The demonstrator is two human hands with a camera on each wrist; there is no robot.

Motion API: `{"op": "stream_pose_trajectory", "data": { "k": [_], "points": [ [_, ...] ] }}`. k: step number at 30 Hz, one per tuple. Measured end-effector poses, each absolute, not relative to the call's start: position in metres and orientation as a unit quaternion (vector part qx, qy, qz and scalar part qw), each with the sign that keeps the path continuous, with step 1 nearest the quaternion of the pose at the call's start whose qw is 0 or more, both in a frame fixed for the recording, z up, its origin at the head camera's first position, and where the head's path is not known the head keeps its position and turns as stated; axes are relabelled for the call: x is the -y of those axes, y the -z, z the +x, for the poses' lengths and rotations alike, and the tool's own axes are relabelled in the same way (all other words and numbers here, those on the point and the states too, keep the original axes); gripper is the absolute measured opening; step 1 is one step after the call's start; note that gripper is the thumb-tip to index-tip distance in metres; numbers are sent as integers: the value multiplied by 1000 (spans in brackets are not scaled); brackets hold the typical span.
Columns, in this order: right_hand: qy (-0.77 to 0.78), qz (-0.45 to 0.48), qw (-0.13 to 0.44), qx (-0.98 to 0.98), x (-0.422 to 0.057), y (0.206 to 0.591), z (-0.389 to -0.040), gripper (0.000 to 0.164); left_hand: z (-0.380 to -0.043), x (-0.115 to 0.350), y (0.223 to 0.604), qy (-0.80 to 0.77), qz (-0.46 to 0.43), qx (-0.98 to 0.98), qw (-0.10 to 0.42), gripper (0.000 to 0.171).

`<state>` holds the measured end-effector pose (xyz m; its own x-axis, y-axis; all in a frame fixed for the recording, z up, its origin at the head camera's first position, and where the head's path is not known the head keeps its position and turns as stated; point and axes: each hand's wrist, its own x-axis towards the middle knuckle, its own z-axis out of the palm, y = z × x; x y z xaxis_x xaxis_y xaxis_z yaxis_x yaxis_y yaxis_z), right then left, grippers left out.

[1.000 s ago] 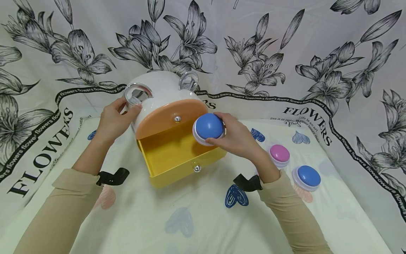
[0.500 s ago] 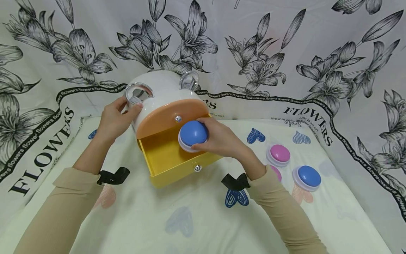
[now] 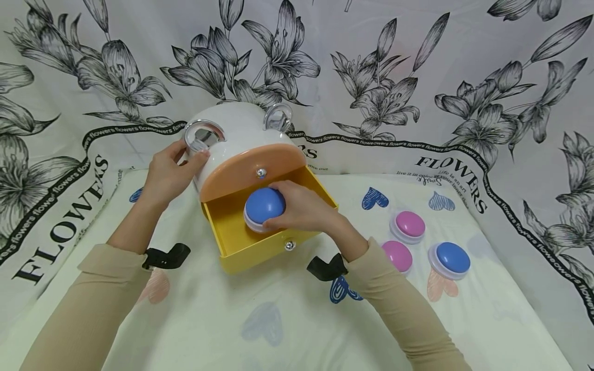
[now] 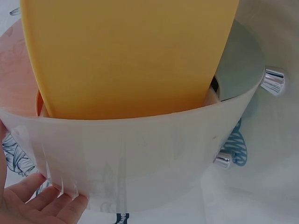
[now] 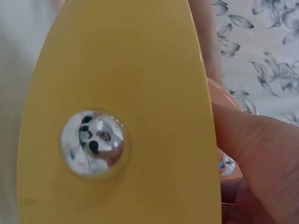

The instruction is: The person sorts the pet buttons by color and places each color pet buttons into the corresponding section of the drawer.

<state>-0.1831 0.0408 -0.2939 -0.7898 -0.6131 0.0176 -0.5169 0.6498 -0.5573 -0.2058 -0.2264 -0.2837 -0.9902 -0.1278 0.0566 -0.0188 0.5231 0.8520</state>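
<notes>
In the head view, a white rounded storage box (image 3: 234, 121) with an orange front panel (image 3: 232, 180) stands with its lower yellow drawer (image 3: 252, 257) pulled out. My left hand (image 3: 169, 172) holds the box's left side beside a silver ring (image 3: 204, 136), thumb at the front; its other fingers (image 4: 51, 200) lie against the white wall in the left wrist view. Inside the drawer, my right hand (image 3: 303, 208) grips a blue dome-topped round button (image 3: 264, 206) with a pale base. The yellow drawer front (image 5: 117, 65) hides most of that button in the right wrist view.
To the right lie two pink-topped buttons, a rear one (image 3: 410, 224) and a nearer one (image 3: 398, 256), plus another blue-topped button (image 3: 453, 257). A white cloth with heart prints (image 3: 195, 319) covers the surface. Flower-printed fabric (image 3: 371, 77) rises behind the box.
My right hand has carried the blue button leftward and down, from above the drawer's right side to inside it. The nearer pink button has come into view. My left hand stays put.
</notes>
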Motion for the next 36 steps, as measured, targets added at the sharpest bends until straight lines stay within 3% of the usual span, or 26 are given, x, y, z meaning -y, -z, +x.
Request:
{"op": "stream_pose_trajectory", "data": {
  "k": [17,36],
  "points": [
    [208,-343,158,-902,-3,294,-184,66,-205,227,284,485,40,872,54,75],
    [167,-353,184,-902,18,300,-186,66,-205,226,282,485,40,872,52,75]
  ]
}}
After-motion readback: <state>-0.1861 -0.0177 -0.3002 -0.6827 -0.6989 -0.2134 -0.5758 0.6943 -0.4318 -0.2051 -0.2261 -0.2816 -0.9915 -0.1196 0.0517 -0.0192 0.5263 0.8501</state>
